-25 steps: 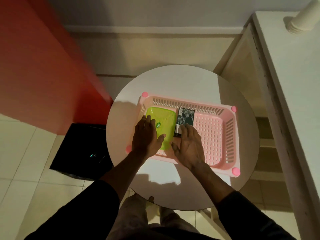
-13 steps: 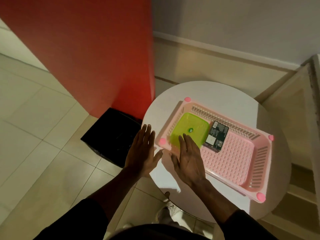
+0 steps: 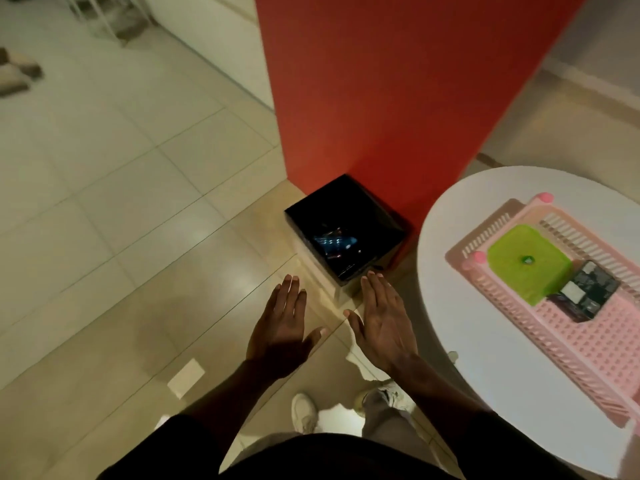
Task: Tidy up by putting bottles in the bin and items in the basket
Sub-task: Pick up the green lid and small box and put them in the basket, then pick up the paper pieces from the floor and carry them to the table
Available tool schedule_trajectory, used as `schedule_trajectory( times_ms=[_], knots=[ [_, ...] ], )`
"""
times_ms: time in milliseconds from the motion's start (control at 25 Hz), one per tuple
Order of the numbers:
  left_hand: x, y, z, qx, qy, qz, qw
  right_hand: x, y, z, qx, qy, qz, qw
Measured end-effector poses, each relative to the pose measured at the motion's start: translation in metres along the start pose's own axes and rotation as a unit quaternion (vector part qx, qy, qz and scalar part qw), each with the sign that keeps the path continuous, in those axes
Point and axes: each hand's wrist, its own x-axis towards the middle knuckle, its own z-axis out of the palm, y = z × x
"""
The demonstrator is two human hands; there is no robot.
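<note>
A pink slotted basket (image 3: 585, 344) lies on the round white table (image 3: 485, 237) at the right. Inside it rest a lime green lidded box (image 3: 526, 268) and a small dark carton (image 3: 585, 292), side by side. On the floor left of the table stands a black-lined square bin (image 3: 346, 230) with something shiny inside. My left hand (image 3: 280, 327) and my right hand (image 3: 384, 320) hover flat, palms down, fingers spread, over the floor in front of the bin. Both hold nothing.
A red wall panel (image 3: 381, 98) rises behind the bin. Pale floor tiles (image 3: 121, 202) stretch to the left. My shoes (image 3: 304, 410) show below my hands. Blurred furniture legs and objects sit at the far top left.
My view has swung left from the table toward the bin. Both hands have come off the basket and the green box and now hover over the floor near the bin.
</note>
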Motion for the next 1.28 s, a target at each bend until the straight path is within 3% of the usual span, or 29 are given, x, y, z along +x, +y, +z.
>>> schedule_trajectory(
  times_ms=[120,320,560,1040,1280],
  knots=[
    [-0.042,-0.029,0.003,-0.005,-0.022,-0.064,0.998,-0.003,-0.043,0.023,0.004,-0.04,-0.036,0.999],
    [-0.112,-0.064,0.022,-0.015,-0.05,-0.198,0.979,-0.005,-0.099,0.057,0.019,-0.03,-0.138,0.99],
    [-0.173,-0.068,0.039,-0.032,-0.079,-0.313,0.946,0.007,-0.137,0.083,0.002,-0.106,-0.229,0.968],
    [-0.244,-0.089,0.052,-0.077,-0.082,-0.441,0.891,0.006,-0.223,0.135,-0.069,-0.201,-0.405,0.889],
    [-0.312,-0.157,0.067,-0.124,-0.091,-0.457,0.876,-0.01,-0.314,0.17,-0.084,-0.201,-0.4,0.891]
  ],
)
